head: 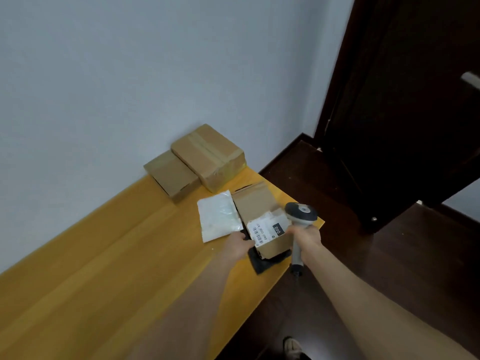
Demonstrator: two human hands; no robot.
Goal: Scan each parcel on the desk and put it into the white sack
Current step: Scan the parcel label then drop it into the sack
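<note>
Currently right hand (306,237) is wrapped round the scanner (301,215) handle, head over the labelled box (267,227). Left hand (240,246) grips that box's near-left corner. Box sits on a black flat parcel (261,265) at the desk (104,255) right edge. White mailer (219,216) just left of it. Two taped cartons, large (207,157) and small (171,178), touching, against the wall.

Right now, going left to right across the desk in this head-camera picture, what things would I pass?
In order: small brown box → white bag → labelled box → scanner. The bigger taped box overlaps the first two, so I left it out.
</note>
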